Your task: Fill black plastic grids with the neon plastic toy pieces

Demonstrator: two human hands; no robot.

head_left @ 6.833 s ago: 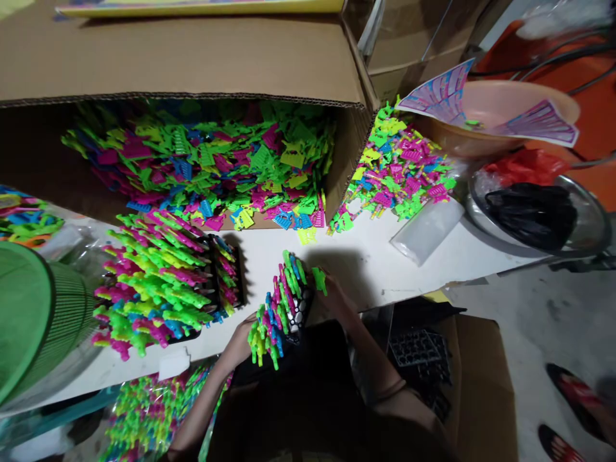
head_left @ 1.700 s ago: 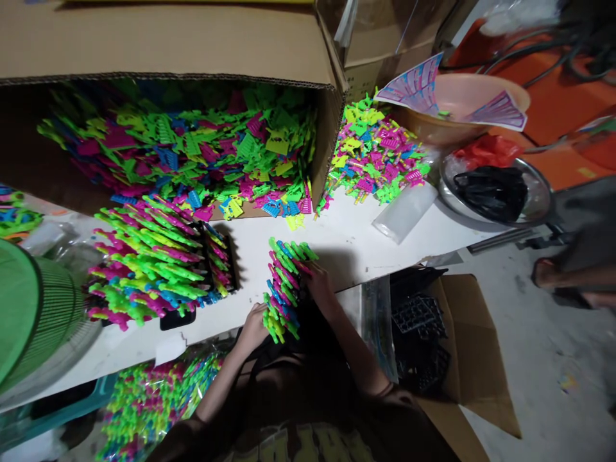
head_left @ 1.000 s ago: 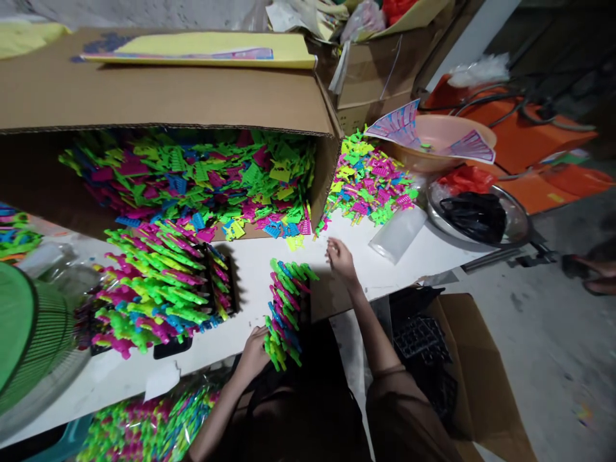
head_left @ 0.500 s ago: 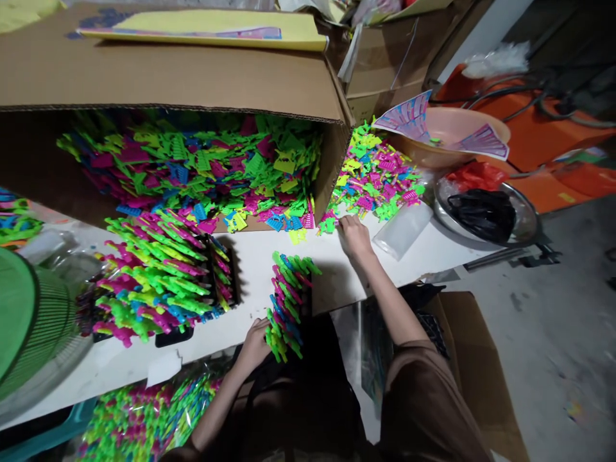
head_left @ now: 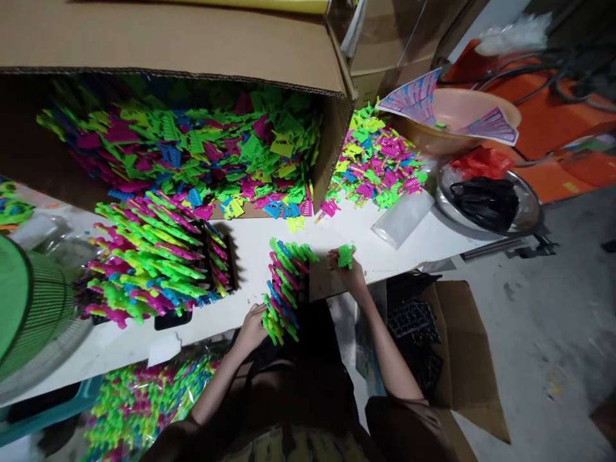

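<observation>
In front of my body a black rack [head_left: 304, 285] holds slanted rows of green, pink, blue and yellow plastic pieces [head_left: 283, 282]. My left hand [head_left: 253, 324] grips its near left end, the fingertips hidden behind the pieces. To the right of the rack, my right hand [head_left: 350, 274] is closed on a small flat green plastic piece [head_left: 345, 256] with notched edges. Beyond it, a heap of loose coloured pieces [head_left: 373, 163] lies on the white table [head_left: 255, 240]. Further left stand fuller racks of upright pieces [head_left: 154, 256].
A large cardboard box [head_left: 192, 45] on its side is filled with loose coloured pieces. A clear plastic roll [head_left: 403, 218], a metal bowl with bags [head_left: 527, 221] and a peach basin [head_left: 505, 109] are at right. A green basket [head_left: 14, 308] stands at left.
My right hand has moved back from the heap toward the rack, bringing the green plastic piece with it. My left hand stays at the rack. The view has tilted down slightly.
</observation>
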